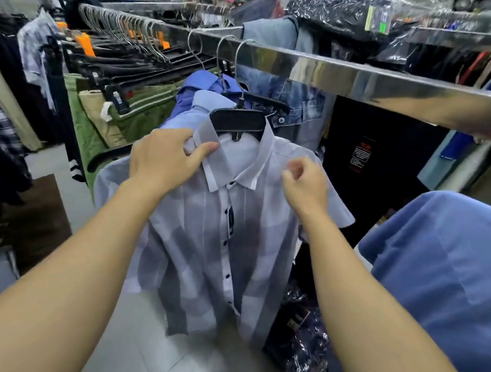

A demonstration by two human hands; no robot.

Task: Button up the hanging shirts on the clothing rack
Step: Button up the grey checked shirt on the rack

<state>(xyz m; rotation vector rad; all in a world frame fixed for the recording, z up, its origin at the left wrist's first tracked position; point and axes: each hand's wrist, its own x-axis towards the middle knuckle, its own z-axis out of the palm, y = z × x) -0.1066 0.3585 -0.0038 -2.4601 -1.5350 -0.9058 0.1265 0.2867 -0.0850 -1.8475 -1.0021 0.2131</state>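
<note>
Hanging from black hanger (236, 122) on chrome rail (331, 64), front-most: pale check shirt (214, 249), thin, floppy, prob. light. Left hand (163, 161) pinching collar (216, 161); right hand (306, 187) curling loosely at shoulder, grip unclear. Judging placket edges beside dark buttons (224, 242) best hold.
</note>
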